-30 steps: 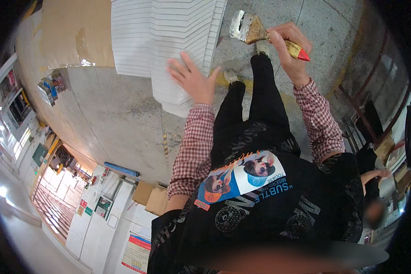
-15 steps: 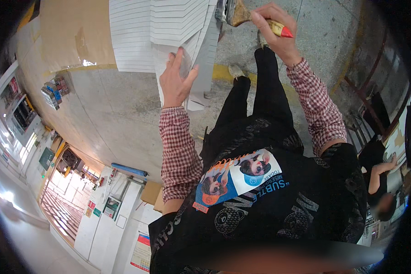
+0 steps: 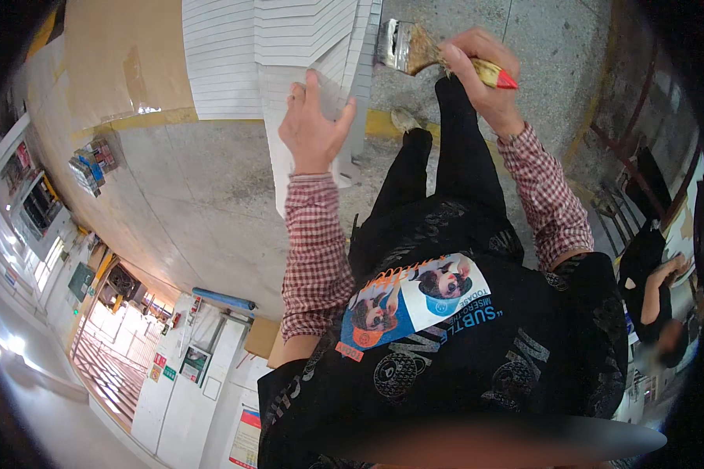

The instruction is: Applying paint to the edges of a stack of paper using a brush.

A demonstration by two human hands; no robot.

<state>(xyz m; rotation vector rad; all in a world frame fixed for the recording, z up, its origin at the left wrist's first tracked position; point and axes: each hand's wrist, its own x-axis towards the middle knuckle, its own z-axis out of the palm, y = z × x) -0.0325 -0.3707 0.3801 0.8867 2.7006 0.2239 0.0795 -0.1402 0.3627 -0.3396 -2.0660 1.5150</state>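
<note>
My right hand [image 3: 483, 74] grips a flat paintbrush [image 3: 422, 50] by its yellow, red-tipped handle. The brush points left, and its wide head is just right of the paper, apart from it. White sheets [image 3: 301, 31] lie overlapped like steps, their edges forming many thin lines. On the lowest loose sheet [image 3: 276, 105] my left hand [image 3: 314, 129] rests or hovers with fingers spread; contact is unclear. Nothing shows in its grasp.
A brown board or cardboard [image 3: 125, 62] lies left of the sheets. Small stacked goods [image 3: 92, 166] stand on the floor farther left. My legs [image 3: 469, 148] are close below the brush. At the far right sits another person [image 3: 645, 289] near metal frames.
My right hand has brought the brush down and slightly right, away from the sheets' edge. My left hand has shifted a little right, and the loose sheet now hangs lower beside my wrist.
</note>
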